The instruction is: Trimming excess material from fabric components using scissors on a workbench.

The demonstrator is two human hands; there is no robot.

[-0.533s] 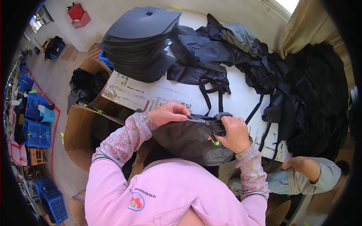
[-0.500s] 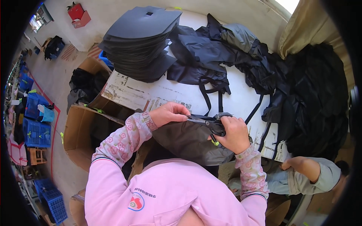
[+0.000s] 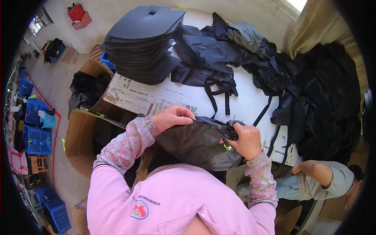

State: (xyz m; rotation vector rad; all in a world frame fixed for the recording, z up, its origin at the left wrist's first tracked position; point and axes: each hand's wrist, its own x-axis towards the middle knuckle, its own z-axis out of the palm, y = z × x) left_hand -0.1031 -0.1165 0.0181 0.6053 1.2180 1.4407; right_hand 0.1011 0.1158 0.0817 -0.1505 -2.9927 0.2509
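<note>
Bag lies at the near edge of the surface, between my hands. Left hand pinches its top edge, keeping the fabric taut; right hand is clenched around the black strap buckle. Panel stack sits far left.

The worn white table has a bare strip along its near edge, open from the near left corner to the middle. Behind it, a tall stack of dark grey cut panels blocks the far left corner. A heap of black fabric bags with straps closes the far and right side.
</note>
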